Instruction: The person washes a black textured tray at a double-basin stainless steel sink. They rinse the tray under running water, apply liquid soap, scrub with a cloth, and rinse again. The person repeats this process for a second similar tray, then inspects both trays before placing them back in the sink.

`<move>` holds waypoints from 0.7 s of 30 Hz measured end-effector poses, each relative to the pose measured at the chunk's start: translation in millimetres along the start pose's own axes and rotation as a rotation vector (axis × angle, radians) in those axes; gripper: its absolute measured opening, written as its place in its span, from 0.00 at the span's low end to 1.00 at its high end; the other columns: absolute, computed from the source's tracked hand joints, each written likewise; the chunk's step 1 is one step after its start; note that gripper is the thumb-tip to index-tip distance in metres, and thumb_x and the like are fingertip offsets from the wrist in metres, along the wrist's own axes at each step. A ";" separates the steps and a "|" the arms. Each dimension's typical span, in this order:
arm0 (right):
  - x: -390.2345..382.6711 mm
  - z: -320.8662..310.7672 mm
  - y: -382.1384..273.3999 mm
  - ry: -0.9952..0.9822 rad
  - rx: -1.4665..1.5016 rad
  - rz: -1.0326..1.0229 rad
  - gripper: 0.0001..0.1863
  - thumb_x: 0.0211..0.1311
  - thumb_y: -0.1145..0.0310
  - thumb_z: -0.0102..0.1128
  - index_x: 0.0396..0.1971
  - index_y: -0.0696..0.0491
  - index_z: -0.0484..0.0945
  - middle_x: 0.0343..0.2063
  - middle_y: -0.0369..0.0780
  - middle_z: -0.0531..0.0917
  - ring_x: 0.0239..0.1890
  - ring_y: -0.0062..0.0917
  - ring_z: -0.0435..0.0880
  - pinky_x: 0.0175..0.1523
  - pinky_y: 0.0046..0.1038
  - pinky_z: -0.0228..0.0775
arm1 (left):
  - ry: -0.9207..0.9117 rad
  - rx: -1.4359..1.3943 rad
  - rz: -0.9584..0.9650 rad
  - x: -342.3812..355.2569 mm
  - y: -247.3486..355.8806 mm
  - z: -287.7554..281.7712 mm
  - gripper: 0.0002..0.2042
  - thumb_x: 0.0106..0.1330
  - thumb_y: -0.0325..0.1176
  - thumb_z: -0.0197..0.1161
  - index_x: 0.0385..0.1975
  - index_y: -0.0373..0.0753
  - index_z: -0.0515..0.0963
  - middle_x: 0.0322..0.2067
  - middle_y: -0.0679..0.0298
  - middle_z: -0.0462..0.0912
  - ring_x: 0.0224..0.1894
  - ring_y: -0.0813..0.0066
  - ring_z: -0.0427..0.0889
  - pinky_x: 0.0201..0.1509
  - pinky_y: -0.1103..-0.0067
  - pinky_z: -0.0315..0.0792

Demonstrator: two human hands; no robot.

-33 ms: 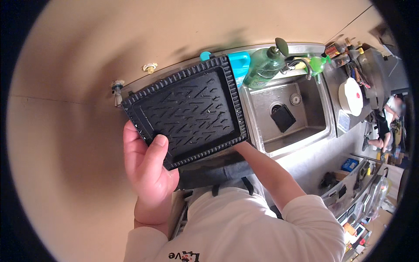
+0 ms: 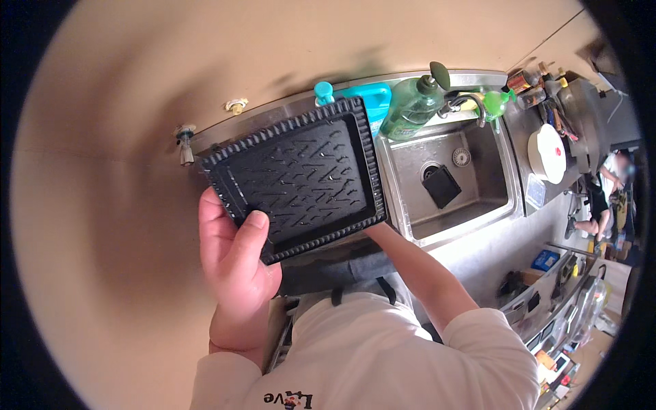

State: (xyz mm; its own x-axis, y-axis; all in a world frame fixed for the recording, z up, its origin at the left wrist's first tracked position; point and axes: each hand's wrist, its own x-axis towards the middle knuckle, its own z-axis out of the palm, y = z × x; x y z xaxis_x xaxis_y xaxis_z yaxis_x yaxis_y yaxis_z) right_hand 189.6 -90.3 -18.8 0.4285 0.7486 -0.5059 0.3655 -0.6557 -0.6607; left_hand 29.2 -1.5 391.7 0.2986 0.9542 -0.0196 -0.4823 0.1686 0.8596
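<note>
My left hand (image 2: 236, 256) is closed on the lower left corner of a black rectangular tray (image 2: 301, 179), with the thumb pressed on its inner face. A ribbed rim surrounds raised slanted marks on the tray's floor, and wet-looking glints show on it. The tray is held up and tilted, left of the metal sink. My right forearm (image 2: 420, 270) reaches up to the tray's lower right corner; the right hand's fingers are hidden behind it. In the sink (image 2: 424, 222), a small black rectangular piece (image 2: 441, 186) lies partly over the drain, beside a round strainer (image 2: 461, 157).
A green pump bottle (image 2: 413, 109), a turquoise jug (image 2: 376, 99) and a curved faucet (image 2: 475, 106) stand along the sink's back edge. Right of the sink sits a white lidded bowl (image 2: 547, 154). A wall valve (image 2: 185, 143) juts out at left. Another person (image 2: 601, 198) is far right.
The tray's upper edge has dropped slightly, showing more of the turquoise cap behind it. My left hand has shifted a little to the right, still holding the tray.
</note>
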 end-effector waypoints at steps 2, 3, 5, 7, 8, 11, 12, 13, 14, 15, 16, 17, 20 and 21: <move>-30.1 -27.2 -40.3 0.107 0.141 -0.029 0.17 0.69 0.60 0.40 0.44 0.60 0.62 0.35 0.60 0.78 0.42 0.56 0.76 0.45 0.48 0.69 | -0.018 0.004 -0.014 -6.7 -1.8 -8.6 0.19 0.62 0.19 0.53 0.53 0.32 0.63 0.49 0.56 0.73 0.50 0.72 0.72 0.59 0.72 0.64; -27.1 -25.3 -35.4 0.103 0.308 -0.007 0.18 0.67 0.58 0.45 0.42 0.61 0.65 0.34 0.57 0.79 0.41 0.50 0.77 0.44 0.44 0.70 | -0.033 0.006 -0.026 -9.2 -3.9 -13.3 0.19 0.62 0.19 0.53 0.53 0.32 0.63 0.49 0.57 0.74 0.50 0.73 0.72 0.59 0.72 0.64; -11.2 -18.4 -10.0 0.101 0.640 0.044 0.20 0.62 0.56 0.55 0.39 0.62 0.71 0.33 0.51 0.81 0.37 0.38 0.80 0.41 0.36 0.71 | -0.078 0.053 -0.062 -11.9 -8.1 -25.8 0.17 0.62 0.18 0.53 0.51 0.34 0.63 0.48 0.58 0.74 0.50 0.74 0.72 0.58 0.74 0.64; -30.3 -43.6 -41.1 0.021 0.775 0.012 0.20 0.54 0.58 0.67 0.34 0.61 0.76 0.32 0.40 0.81 0.32 0.20 0.76 0.38 0.24 0.70 | -0.030 0.086 -0.082 -18.8 -14.4 -39.3 0.16 0.62 0.18 0.52 0.49 0.34 0.64 0.47 0.58 0.74 0.49 0.75 0.72 0.58 0.75 0.64; -51.9 -67.3 -78.3 0.059 0.729 0.015 0.17 0.54 0.63 0.67 0.36 0.61 0.77 0.32 0.39 0.81 0.32 0.20 0.76 0.39 0.24 0.70 | -0.003 0.096 -0.091 -22.3 -16.4 -44.8 0.15 0.62 0.17 0.52 0.48 0.34 0.64 0.47 0.58 0.74 0.49 0.75 0.72 0.57 0.75 0.64; -61.3 -89.5 -96.0 0.110 0.793 -0.075 0.15 0.57 0.67 0.63 0.40 0.61 0.77 0.32 0.38 0.81 0.33 0.19 0.76 0.40 0.23 0.70 | 0.043 0.107 -0.142 -26.8 -21.4 -55.0 0.15 0.61 0.17 0.51 0.48 0.35 0.64 0.46 0.59 0.74 0.48 0.76 0.72 0.57 0.76 0.64; -73.3 -105.2 -116.1 0.177 0.712 -0.160 0.15 0.58 0.68 0.61 0.41 0.61 0.77 0.32 0.37 0.81 0.33 0.18 0.76 0.40 0.22 0.70 | 0.066 0.106 -0.161 -29.7 -23.6 -59.4 0.15 0.61 0.16 0.51 0.47 0.35 0.64 0.46 0.59 0.74 0.48 0.76 0.72 0.57 0.76 0.64; -83.5 -121.0 -134.2 0.160 0.626 -0.205 0.14 0.60 0.69 0.59 0.44 0.60 0.77 0.31 0.37 0.80 0.34 0.17 0.76 0.42 0.21 0.70 | 0.076 0.120 -0.162 -32.7 -26.3 -64.1 0.15 0.61 0.16 0.50 0.47 0.35 0.63 0.46 0.59 0.74 0.47 0.77 0.72 0.56 0.76 0.64; -91.3 -132.1 -145.3 0.194 0.580 -0.274 0.13 0.61 0.69 0.58 0.44 0.59 0.77 0.30 0.36 0.81 0.32 0.16 0.75 0.39 0.20 0.69 | 0.077 0.132 -0.167 -34.2 -29.6 -68.0 0.15 0.61 0.16 0.50 0.48 0.35 0.63 0.46 0.59 0.74 0.47 0.77 0.72 0.56 0.77 0.64; -102.5 -143.9 -161.2 0.246 0.515 -0.329 0.13 0.62 0.69 0.57 0.43 0.59 0.77 0.29 0.36 0.80 0.30 0.15 0.74 0.38 0.20 0.69 | 0.080 0.143 -0.171 -35.5 -32.2 -71.5 0.15 0.61 0.16 0.50 0.48 0.35 0.63 0.45 0.59 0.74 0.47 0.77 0.72 0.55 0.77 0.64; -112.6 -153.3 -176.4 0.294 0.450 -0.386 0.12 0.62 0.69 0.57 0.43 0.59 0.78 0.27 0.35 0.80 0.29 0.15 0.74 0.36 0.20 0.68 | 0.079 0.184 -0.170 -36.7 -33.9 -73.3 0.15 0.61 0.16 0.50 0.48 0.35 0.63 0.45 0.59 0.74 0.46 0.78 0.72 0.55 0.78 0.64; -119.0 -159.3 -185.3 0.313 0.461 -0.417 0.11 0.63 0.70 0.56 0.42 0.58 0.78 0.26 0.34 0.79 0.27 0.13 0.72 0.33 0.20 0.68 | 0.075 0.222 -0.169 -37.1 -35.6 -74.4 0.15 0.62 0.16 0.50 0.47 0.35 0.62 0.44 0.60 0.74 0.46 0.78 0.72 0.54 0.78 0.65; -135.9 -171.3 -208.4 0.446 0.353 -0.603 0.09 0.61 0.73 0.57 0.40 0.58 0.77 0.26 0.40 0.78 0.26 0.21 0.76 0.34 0.23 0.69 | 0.042 0.313 -0.161 -37.0 -44.5 -80.2 0.14 0.62 0.17 0.50 0.46 0.35 0.62 0.42 0.61 0.73 0.44 0.79 0.71 0.52 0.79 0.65; -141.5 -174.0 -218.1 0.473 0.262 -0.693 0.08 0.60 0.73 0.58 0.39 0.57 0.77 0.27 0.42 0.78 0.27 0.26 0.77 0.34 0.24 0.70 | 0.033 0.340 -0.156 -37.4 -46.5 -81.9 0.13 0.63 0.17 0.50 0.46 0.35 0.62 0.41 0.62 0.72 0.44 0.79 0.71 0.52 0.80 0.65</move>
State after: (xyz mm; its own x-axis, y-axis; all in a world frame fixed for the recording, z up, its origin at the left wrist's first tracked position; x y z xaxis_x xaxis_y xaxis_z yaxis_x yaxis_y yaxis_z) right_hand 193.1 -70.3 293.4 0.4993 0.8127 0.3003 0.4933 0.0183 -0.8697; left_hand -27.0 -24.8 310.6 0.3178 0.9318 -0.1753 -0.1304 0.2260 0.9654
